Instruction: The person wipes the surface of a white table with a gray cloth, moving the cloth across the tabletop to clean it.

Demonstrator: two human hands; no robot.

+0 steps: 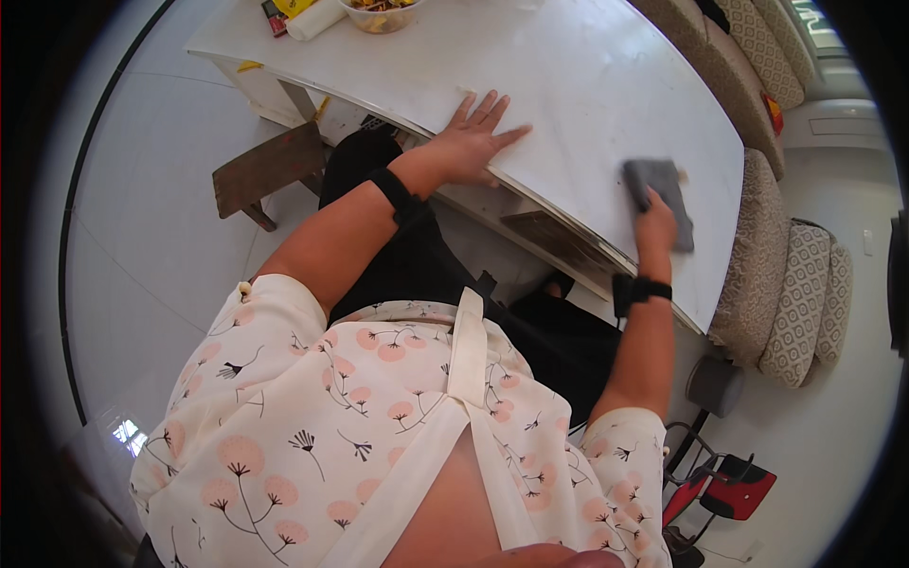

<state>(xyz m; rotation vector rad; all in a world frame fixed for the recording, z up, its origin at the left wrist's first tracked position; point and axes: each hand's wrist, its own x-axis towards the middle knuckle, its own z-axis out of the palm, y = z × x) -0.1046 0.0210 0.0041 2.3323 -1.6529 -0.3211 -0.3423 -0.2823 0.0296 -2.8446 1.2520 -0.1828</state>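
My right hand [657, 226] grips a folded grey cloth [659, 186] and presses it on the glossy white top of a table [568, 113], near its right end. Hand and cloth are slightly blurred. Fingers spread, my left hand [474, 142] rests on the table's near edge and holds nothing. A small pale scrap [466, 90] lies just beyond its fingertips. By the cloth's right edge is a small brownish spot [683, 175], too blurred to name.
A plastic bowl of wrapped items [383, 15], a white roll [317, 19] and a red packet [274, 18] sit at the far left. Below the tabletop is an open shelf [561, 238]. A wooden stool [270, 170] stands left, a patterned sofa [753, 263] right, red-and-black exercise equipment [738, 486] lower right.
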